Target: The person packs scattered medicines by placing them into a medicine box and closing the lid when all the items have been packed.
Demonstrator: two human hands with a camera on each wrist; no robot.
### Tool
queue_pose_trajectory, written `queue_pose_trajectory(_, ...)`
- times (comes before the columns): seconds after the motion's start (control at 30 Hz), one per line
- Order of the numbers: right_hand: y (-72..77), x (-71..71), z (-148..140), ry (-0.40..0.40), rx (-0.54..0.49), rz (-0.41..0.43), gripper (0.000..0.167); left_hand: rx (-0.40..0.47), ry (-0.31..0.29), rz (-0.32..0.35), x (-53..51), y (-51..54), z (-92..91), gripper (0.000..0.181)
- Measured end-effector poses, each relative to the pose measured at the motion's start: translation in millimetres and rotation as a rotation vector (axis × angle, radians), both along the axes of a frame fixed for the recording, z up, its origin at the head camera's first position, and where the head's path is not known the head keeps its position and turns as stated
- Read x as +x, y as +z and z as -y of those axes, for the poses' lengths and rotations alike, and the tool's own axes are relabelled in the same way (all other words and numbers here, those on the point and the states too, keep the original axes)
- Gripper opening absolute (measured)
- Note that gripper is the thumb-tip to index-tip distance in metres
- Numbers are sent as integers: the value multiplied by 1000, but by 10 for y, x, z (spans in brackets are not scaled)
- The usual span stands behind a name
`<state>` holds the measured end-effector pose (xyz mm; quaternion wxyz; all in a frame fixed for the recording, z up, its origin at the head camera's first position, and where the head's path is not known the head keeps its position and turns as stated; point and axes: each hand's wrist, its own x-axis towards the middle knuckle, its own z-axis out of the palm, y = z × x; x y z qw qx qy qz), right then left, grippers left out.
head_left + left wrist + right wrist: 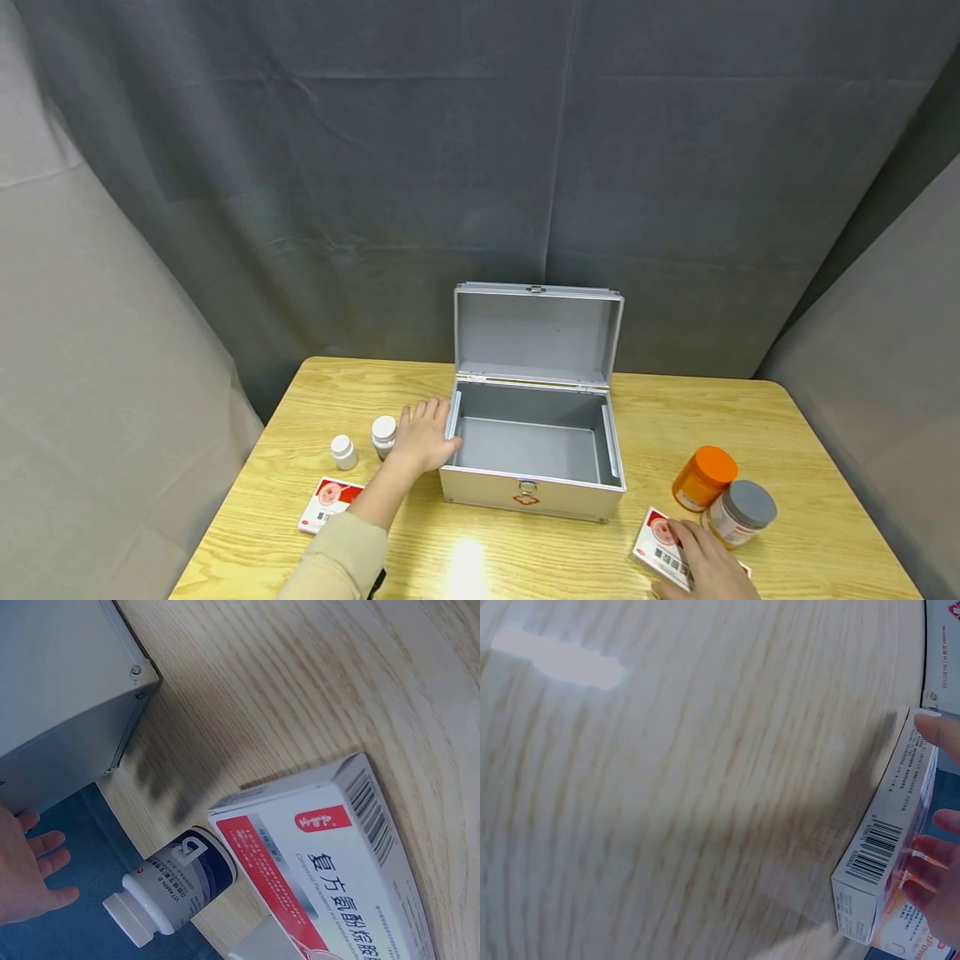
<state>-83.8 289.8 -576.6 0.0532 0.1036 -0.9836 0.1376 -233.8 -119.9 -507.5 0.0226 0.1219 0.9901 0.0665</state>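
Note:
An open-lidded metal case stands mid-table with its inside bare. My left hand lies at its left wall, fingers extended; in the left wrist view that hand has its fingers spread beside the case. At the right, my right hand is over a white-and-red medicine box, thumb on the near side and fingers across it. The right wrist view has the thumb of my right hand against the side of the box, its fingers bent over the other side.
Left of the case are a white bottle, a smaller white bottle and another red-and-white box. An orange jar and a grey-lidded jar stand beyond my right hand. Grey curtains surround the table.

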Motion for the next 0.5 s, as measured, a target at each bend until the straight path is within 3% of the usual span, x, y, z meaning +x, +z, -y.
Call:
queue_pose_trajectory(0.27,-51,-42,-49,-17,36,58,85,6,18,-3,11,-3,-8,71)
queue_pose_trajectory(0.5,-65,-83,-83,-5,58,46,85,14,26,14,0,-26,-12,72)
